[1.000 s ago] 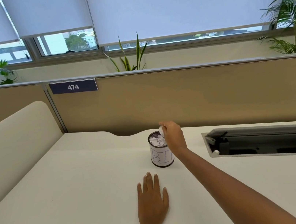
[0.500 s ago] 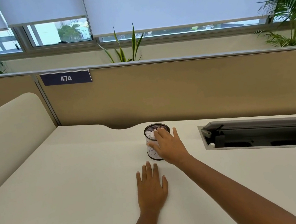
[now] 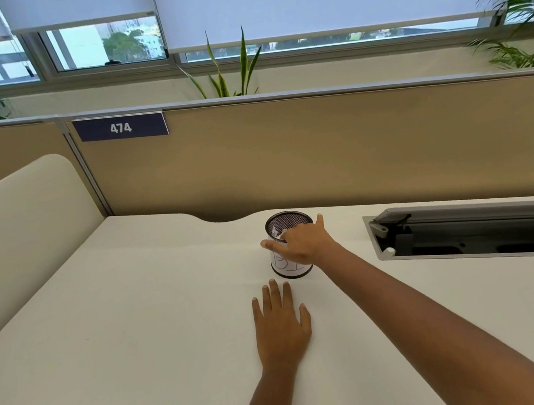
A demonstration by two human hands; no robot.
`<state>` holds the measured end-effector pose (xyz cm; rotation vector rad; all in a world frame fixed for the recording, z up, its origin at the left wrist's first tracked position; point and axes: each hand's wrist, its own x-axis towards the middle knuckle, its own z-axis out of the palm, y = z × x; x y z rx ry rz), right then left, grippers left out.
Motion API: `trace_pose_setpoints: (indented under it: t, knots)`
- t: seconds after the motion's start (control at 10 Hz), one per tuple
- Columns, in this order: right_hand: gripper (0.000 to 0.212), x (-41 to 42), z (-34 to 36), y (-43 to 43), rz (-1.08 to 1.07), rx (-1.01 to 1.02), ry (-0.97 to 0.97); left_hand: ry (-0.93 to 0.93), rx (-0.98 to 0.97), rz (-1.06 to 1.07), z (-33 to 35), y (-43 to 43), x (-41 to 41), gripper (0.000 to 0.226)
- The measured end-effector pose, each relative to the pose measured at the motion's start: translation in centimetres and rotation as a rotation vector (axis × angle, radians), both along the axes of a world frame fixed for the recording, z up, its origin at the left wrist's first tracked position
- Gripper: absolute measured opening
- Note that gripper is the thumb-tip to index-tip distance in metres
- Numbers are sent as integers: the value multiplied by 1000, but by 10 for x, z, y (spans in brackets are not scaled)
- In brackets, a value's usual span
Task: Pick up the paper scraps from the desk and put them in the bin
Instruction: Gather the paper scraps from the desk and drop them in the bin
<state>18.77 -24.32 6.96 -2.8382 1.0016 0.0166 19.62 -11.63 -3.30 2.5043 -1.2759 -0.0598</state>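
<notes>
1. Nearest, the left hand [image 3: 282, 325] lies flat on the cream desk [image 3: 104, 330], palm down, fingers straight, holding nothing; wide bare surface lies to its left
2. Just beyond stands one bin [image 3: 288, 268], a small upright mesh cylinder with a white label; the right hand [image 3: 303, 243] lies over its near rim, fingers spread, thumb out to the left, gripping nothing visible; white paper scraps [image 3: 277, 233] lie inside, too crumpled to count
3. Right of the bin, apart from it, one cable tray [image 3: 471, 230] is sunk into the desk; the desk's far edge dips in a curve behind the bin
4. A rounded side screen [image 3: 13, 233] bounds the left; a tan partition [image 3: 320, 152] bounds the back, bearing one number plate [image 3: 120, 128] reading 474
5. Farthest: windows [image 3: 103, 46], three blinds, three plants
</notes>
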Motion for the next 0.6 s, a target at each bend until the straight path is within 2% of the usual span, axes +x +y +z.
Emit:
trace_pose_setpoints:
  t: [0.1, 0.2, 0.3, 0.4, 0.5, 0.6]
  knots:
    - [71, 2, 5, -2, -11, 29, 74, -3, -23, -5, 1, 1, 0, 58]
    - [66, -2, 11, -1, -16, 55, 52, -5, -26, -7, 1, 1, -1, 56]
    - [51, -10, 16, 2, -2, 29, -45, -68, 32, 1, 4, 3, -3, 56]
    - [40, -23, 15, 7, 51, -7, -125, -194, -12, 0, 8, 9, -11, 51]
    - [39, -41, 10, 14, 56, -52, -276, -251, -54, 27, 5, 15, -20, 50]
    - [42, -73, -14, 27, -25, -40, -336, -199, -53, 17, 10, 22, -37, 52]
